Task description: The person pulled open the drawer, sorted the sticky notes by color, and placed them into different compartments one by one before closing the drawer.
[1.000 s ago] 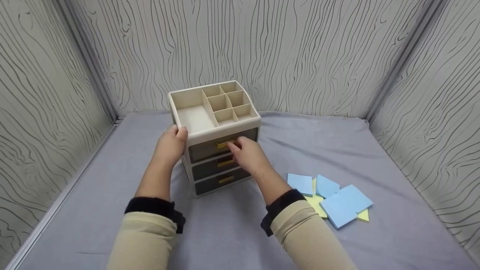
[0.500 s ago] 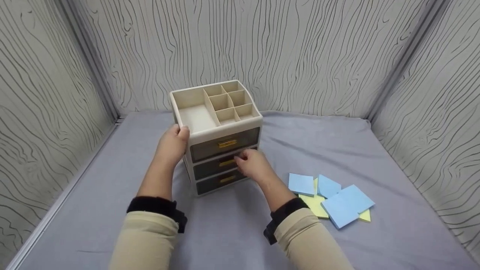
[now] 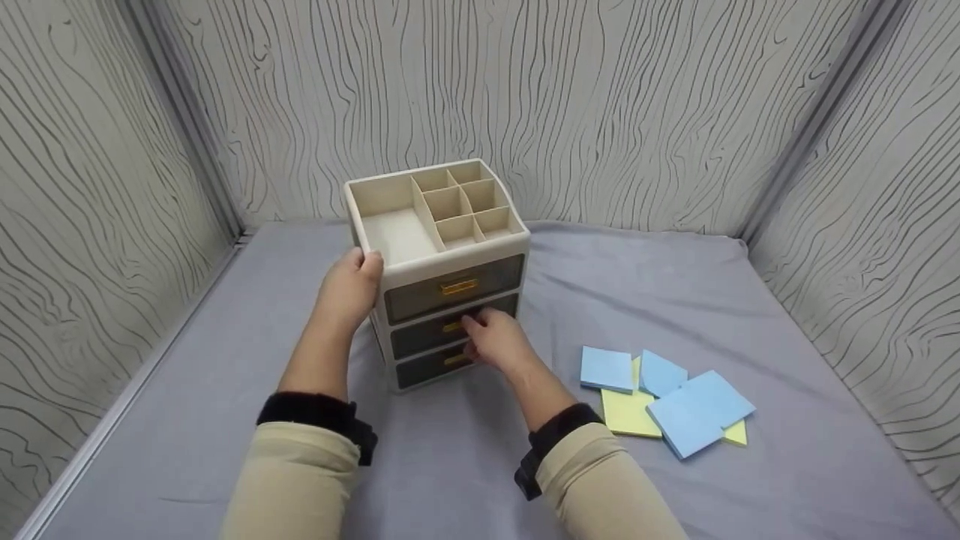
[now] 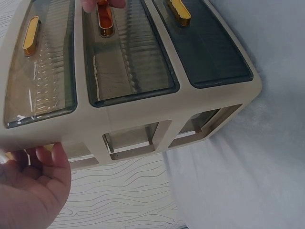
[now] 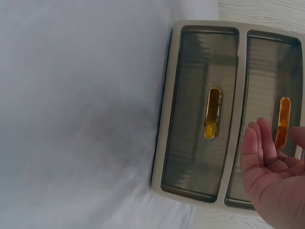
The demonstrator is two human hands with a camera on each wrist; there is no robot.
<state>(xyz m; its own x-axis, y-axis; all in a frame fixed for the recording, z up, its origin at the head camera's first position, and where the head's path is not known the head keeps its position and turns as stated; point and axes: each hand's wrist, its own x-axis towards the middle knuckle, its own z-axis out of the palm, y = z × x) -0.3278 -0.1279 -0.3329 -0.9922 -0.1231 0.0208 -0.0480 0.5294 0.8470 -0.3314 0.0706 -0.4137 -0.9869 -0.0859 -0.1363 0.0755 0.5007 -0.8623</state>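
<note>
A cream desktop drawer organizer (image 3: pixel 450 259) stands on the cloth, with three smoky see-through drawers and gold handles. My left hand (image 3: pixel 349 289) grips its left side near the top, thumb on the front corner. In the left wrist view, the fingers of that left hand (image 4: pixel 38 183) curl into a side opening. My right hand (image 3: pixel 501 341) is at the middle drawer, thumb and finger on either side of its gold handle (image 5: pixel 283 121). The top drawer (image 3: pixel 491 277) and bottom drawer (image 5: pixel 190 157) are closed, and the middle one looks flush too.
Blue sticky-note pads (image 3: pixel 701 412) and yellow sticky-note pads (image 3: pixel 630 414) lie in a loose pile right of the organizer. Grey cloth (image 3: pixel 637 285) covers the table. Wood-patterned panels (image 3: pixel 600 112) enclose the back and sides.
My right hand has gone down from the top drawer's handle to the middle drawer's handle. The left hand keeps its grip on the organizer's side.
</note>
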